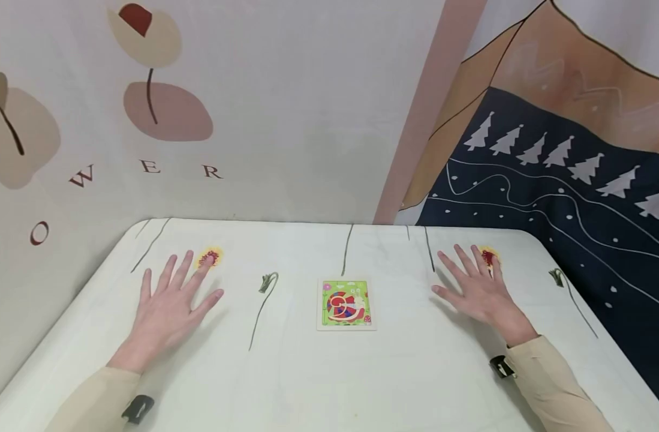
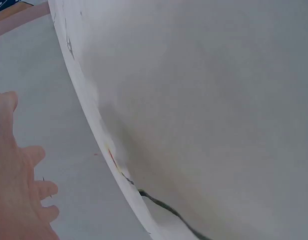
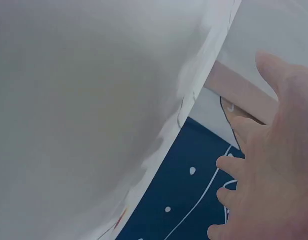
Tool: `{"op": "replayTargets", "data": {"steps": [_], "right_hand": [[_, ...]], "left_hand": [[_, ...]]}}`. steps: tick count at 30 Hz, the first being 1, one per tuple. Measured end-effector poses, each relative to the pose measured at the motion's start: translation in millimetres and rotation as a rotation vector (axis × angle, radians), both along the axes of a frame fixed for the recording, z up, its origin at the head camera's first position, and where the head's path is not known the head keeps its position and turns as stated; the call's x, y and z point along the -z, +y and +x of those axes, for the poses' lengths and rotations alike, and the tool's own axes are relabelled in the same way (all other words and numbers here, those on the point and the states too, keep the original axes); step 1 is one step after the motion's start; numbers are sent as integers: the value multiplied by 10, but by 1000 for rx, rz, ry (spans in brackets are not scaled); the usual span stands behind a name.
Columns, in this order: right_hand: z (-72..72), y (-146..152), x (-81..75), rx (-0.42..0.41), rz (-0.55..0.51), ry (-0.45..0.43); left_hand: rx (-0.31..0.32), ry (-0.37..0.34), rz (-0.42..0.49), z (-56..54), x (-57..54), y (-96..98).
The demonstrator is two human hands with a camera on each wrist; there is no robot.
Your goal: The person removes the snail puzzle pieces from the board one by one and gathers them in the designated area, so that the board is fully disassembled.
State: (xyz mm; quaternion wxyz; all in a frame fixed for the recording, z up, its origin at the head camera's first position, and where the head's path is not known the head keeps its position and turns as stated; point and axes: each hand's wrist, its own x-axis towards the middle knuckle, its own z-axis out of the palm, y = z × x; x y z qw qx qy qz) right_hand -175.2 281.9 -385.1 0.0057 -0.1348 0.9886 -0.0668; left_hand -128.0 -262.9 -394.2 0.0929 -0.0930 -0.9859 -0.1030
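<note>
A small square snail puzzle [image 1: 346, 304], with a colourful snail on a green ground in a pale frame, lies flat near the middle of the white table [image 1: 307, 378]. Well to its left is my left hand [image 1: 166, 309], fingers straight and spread, nothing in it. My right hand [image 1: 481, 293] is likewise spread and bare, off to the puzzle's right. Both cast shadows on the cloth beside them and appear raised above it. Each wrist view shows only its own hand, the left hand [image 2: 16, 185] and the right hand [image 3: 276, 160]; the puzzle is outside both.
Printed flowers and stems, such as the green stem [image 1: 264, 300], decorate the tablecloth. A pale curtain [image 1: 297, 120] with letters stands behind the table. Along the right side hangs a dark blue cloth [image 1: 523, 186] with white trees. Black wrist straps [image 1: 138, 409] sit on the sleeves.
</note>
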Motion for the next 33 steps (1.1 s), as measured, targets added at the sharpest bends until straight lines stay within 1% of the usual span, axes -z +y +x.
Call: {"op": "replayTargets", "data": {"steps": [4, 7, 14, 18, 23, 26, 31, 33], "right_hand": [[-39, -61, -3, -8, -1, 7], [-74, -117, 0, -35, -16, 29], [-133, -286, 23, -149, -131, 70], [-156, -389, 45, -192, -192, 79], [-191, -526, 36, -257, -276, 47], [-205, -603, 18, -288, -302, 17], [-227, -761, -6, -297, -332, -24], [-239, -845, -12, -305, -351, -31]], "left_hand": [[10, -10, 2, -10, -12, 67], [20, -23, 20, -14, -14, 141], [62, -25, 76, -44, -17, 359], [96, -33, 108, -79, -10, 491], [132, -41, 140, -103, -11, 631], [164, -45, 172, -105, -2, 706], [229, -73, 283, -82, 7, 798], [240, -95, 335, -65, 4, 821]]}}
